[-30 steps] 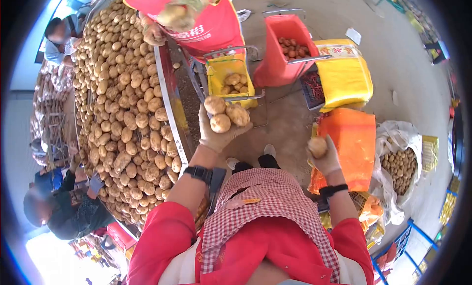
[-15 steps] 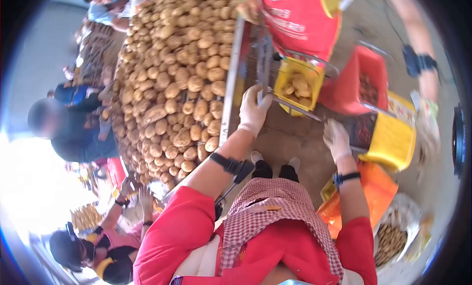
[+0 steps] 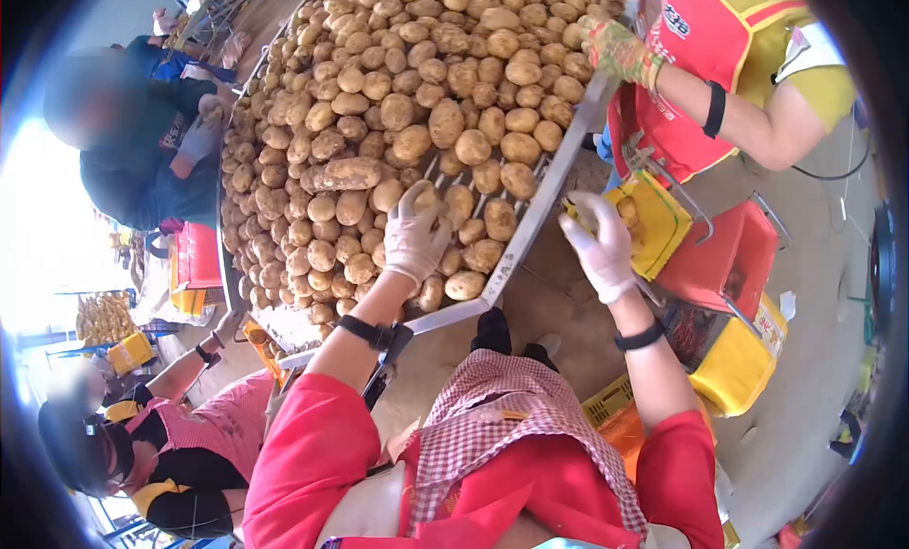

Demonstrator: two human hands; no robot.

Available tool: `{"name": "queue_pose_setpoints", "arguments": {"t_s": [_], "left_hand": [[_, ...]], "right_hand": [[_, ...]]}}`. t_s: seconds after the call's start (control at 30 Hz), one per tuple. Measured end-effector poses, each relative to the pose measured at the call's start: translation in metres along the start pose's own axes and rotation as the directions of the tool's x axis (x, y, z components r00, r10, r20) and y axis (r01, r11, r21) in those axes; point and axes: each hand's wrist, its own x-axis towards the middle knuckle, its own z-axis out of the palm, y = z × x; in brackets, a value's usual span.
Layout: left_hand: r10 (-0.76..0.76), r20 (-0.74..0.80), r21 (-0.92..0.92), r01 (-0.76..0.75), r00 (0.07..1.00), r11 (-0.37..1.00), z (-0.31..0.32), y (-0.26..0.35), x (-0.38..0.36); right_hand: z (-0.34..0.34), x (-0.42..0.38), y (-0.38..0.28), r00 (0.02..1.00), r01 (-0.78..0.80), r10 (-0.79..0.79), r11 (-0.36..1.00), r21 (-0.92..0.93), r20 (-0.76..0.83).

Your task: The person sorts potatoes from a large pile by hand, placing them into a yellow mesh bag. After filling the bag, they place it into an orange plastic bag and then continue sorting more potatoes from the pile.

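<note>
My left hand [image 3: 409, 246], in a white glove, reaches over the metal-edged table of potatoes. Its fingers and thumb curve round a potato [image 3: 428, 200] near the table's corner. My right hand [image 3: 606, 251], gloved too, is in the air beyond the table edge. Its thumb and fingers curve apart with nothing between them. Close beside it hangs a yellow basket [image 3: 668, 229] with potatoes inside, partly hidden by the hand.
A co-worker's patterned glove [image 3: 620, 52] is at the table's far right. Another person [image 3: 156, 161] stands across the potatoes, and one in a checked apron [image 3: 222, 416] is at lower left. A red basket [image 3: 720, 255] and a yellow container [image 3: 734, 369] stand on the right.
Both hands have left the metal bar by the yellow basket. My left hand has moved onto the potatoes; my right has lifted away with fingers apart. The view has turned toward the table.
</note>
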Motion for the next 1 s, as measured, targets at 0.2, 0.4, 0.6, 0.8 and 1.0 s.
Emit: {"name": "queue_pose_setpoints", "arguments": {"t_s": [0.2,0.4,0.6,0.8,1.0], "left_hand": [[0.103,-0.164,0.154,-0.078,0.981,0.985,-0.037,-0.023,0.089],[-0.098,0.342,0.120,0.060,0.934,0.991,-0.021,-0.040,0.136],[0.094,0.305,-0.690,0.152,0.948,0.708,-0.045,-0.080,0.086],[0.223,0.055,-0.876,-0.060,0.973,0.478,-0.053,-0.061,0.159],[0.203,0.539,-0.412,0.046,0.818,0.910,-0.039,0.010,0.239]], "right_hand": [[0.112,0.110,-0.033,0.950,0.273,-0.198,0.901,-0.338,0.241],[0.156,0.092,-0.049,0.866,0.320,0.014,0.753,-0.575,0.500],[0.092,0.095,-0.049,0.940,0.321,-0.153,0.700,-0.638,0.306],[0.096,0.155,-0.038,0.897,0.329,0.213,0.261,-0.908,0.386],[0.096,0.150,-0.029,0.910,0.356,0.148,0.203,-0.912,0.388]]}}
